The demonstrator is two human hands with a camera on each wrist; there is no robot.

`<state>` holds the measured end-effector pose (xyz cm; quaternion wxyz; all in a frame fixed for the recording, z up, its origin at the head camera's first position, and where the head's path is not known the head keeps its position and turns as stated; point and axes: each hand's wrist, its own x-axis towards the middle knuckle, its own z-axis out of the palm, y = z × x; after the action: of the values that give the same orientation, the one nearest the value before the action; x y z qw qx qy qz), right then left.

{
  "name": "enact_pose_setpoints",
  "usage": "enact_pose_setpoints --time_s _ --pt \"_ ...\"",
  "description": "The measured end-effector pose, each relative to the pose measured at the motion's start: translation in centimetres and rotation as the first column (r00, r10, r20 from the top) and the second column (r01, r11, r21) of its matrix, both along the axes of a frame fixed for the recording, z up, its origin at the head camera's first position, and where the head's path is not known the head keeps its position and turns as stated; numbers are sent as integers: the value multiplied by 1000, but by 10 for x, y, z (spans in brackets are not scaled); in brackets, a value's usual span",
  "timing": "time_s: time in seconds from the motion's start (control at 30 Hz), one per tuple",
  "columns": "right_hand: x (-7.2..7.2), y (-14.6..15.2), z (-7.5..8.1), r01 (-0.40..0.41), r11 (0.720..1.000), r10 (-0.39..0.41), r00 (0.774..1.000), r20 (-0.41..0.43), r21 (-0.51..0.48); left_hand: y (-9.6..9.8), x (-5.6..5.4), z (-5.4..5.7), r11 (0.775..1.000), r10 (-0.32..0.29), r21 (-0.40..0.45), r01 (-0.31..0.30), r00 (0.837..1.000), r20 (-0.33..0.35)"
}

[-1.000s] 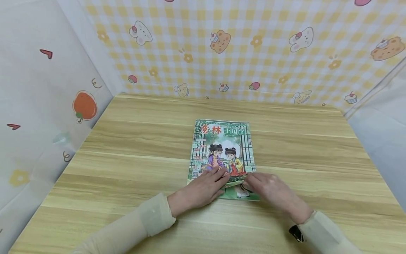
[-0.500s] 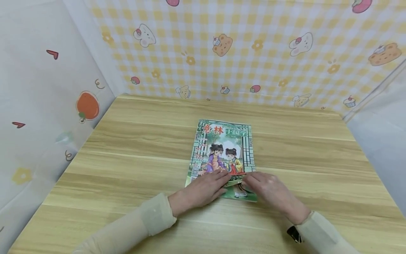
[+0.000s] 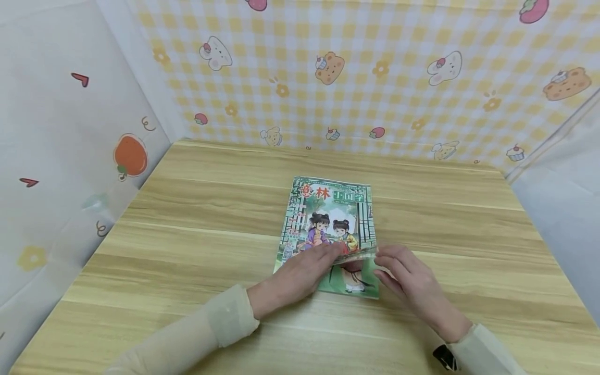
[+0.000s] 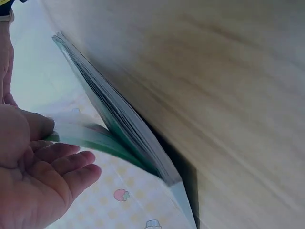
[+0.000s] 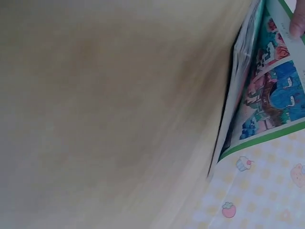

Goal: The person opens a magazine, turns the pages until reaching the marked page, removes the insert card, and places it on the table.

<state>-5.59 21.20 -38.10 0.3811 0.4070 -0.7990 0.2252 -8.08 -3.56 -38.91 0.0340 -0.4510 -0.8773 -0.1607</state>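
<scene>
A green magazine [image 3: 328,203] with two cartoon children on its cover lies on the wooden table. Its near edge is lifted, baring a green illustrated page [image 3: 351,282] beneath. My left hand [image 3: 302,271] pinches that raised edge, fingers over the cover and thumb underneath, as the left wrist view shows. In the right wrist view, colourful pictures [image 5: 274,95] show on the inside of the lifted cover, with a thumb [image 5: 298,21] on it. My right hand [image 3: 414,284] is just off the magazine's right side, thumb and fingers apart, fingertips by the lifted corner.
The wooden table [image 3: 187,260] stretches out around the magazine. Behind it hangs a yellow checked cloth [image 3: 356,78] with cartoon prints. White printed sheeting [image 3: 47,130] stands along the left, and more pale sheeting [image 3: 567,192] on the right.
The right hand has let go of the cover's near edge and moved right, its fingers spreading. The lifted edge stands higher, showing more of the page below. The left hand stays on it.
</scene>
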Motion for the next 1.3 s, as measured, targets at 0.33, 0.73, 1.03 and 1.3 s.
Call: enact_pose_setpoints --time_s 0.33,0.73,1.03,1.3 --pt "2 2 -11 -18 996 10 995 101 84 -4 -3 1 997 36 68 -37 999 27" --pt "0 -7 -23 -91 895 -149 862 484 438 -8 -5 1 994 56 94 -56 998 -7" --pt "1 -9 -21 -121 852 -201 823 532 510 -15 -8 1 972 146 190 -139 989 -22" --pt "1 -10 -20 -123 845 -225 802 554 521 -23 -22 -7 937 326 255 -239 861 -389"
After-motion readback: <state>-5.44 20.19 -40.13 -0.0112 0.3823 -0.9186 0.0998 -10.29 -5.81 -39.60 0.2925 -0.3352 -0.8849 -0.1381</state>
